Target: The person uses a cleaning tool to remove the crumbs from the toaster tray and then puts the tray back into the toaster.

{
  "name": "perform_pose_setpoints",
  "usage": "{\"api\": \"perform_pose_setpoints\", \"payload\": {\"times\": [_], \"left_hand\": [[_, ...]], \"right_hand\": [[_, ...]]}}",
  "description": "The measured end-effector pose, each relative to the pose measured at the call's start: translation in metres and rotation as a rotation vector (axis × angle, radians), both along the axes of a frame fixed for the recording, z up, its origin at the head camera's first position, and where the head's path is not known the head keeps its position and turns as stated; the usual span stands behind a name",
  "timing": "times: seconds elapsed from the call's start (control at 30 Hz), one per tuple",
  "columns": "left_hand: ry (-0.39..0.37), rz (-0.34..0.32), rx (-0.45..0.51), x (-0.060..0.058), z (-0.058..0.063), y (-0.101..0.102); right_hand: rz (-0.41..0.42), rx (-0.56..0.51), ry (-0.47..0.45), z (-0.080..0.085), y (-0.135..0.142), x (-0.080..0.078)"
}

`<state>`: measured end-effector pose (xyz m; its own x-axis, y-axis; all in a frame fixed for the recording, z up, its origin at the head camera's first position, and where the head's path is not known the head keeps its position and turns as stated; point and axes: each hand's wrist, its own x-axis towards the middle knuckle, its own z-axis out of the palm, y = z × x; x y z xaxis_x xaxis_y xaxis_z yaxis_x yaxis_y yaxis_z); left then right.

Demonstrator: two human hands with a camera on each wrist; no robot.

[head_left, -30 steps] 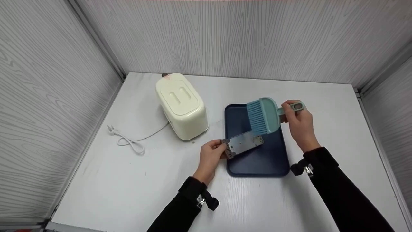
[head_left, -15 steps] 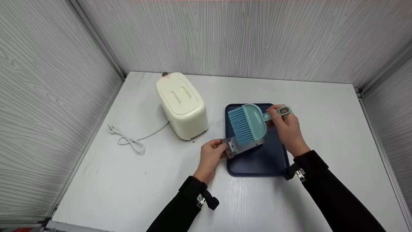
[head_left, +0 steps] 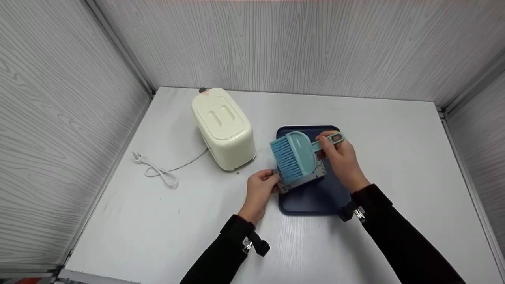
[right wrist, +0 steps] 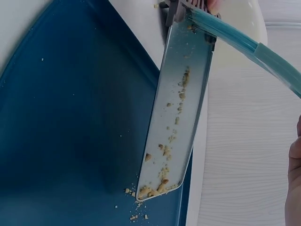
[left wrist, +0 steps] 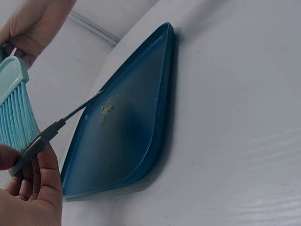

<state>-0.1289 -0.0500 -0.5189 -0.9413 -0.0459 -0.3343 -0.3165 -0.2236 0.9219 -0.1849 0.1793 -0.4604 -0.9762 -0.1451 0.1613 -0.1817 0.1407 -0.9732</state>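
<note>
Head view | left hand [head_left: 259, 191] pinches metal plate [right wrist: 171, 113] above navy tray [head_left: 315, 203] | right hand [head_left: 343, 161] grips brush [head_left: 302, 154] handle, bristles [head_left: 287, 159] at the held end | apparently sweeping crumbs [right wrist: 164, 181] — next stroke calls for drawing them toward the free end

No lettering, brand or number is legible in any of the three views. The cream appliance [head_left: 227, 132] bears a small, faint reddish mark [head_left: 204, 93] at its far end, too small to identify as a sign.
</note>
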Motion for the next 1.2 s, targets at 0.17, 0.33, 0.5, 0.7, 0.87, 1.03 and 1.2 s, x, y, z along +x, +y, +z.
{"api": "perform_pose_setpoints", "payload": {"times": [0.17,0.33,0.5,0.7,0.87,1.03,1.2], "left_hand": [[0.0,0.007,0.034,0.002,0.001,-0.001],[0.01,0.011,0.05,0.002,-0.001,-0.002],[0.018,0.006,0.049,0.003,-0.001,-0.003],[0.024,0.012,0.057,0.004,0.0,-0.004],[0.032,0.018,0.066,0.004,0.001,-0.004],[0.03,0.022,0.058,0.003,0.0,-0.004],[0.039,0.016,0.044,0.003,0.0,-0.005]], "right_hand": [[-0.003,0.02,0.0,-0.004,0.0,-0.001],[-0.012,0.057,-0.003,-0.006,0.002,-0.002],[-0.002,0.08,-0.005,-0.007,0.007,-0.002],[0.017,0.076,0.003,-0.008,0.014,-0.002],[-0.006,0.082,-0.001,-0.01,0.019,-0.003],[-0.029,0.113,0.016,-0.011,0.024,-0.006],[-0.069,0.141,0.026,-0.01,0.031,-0.007]]}}
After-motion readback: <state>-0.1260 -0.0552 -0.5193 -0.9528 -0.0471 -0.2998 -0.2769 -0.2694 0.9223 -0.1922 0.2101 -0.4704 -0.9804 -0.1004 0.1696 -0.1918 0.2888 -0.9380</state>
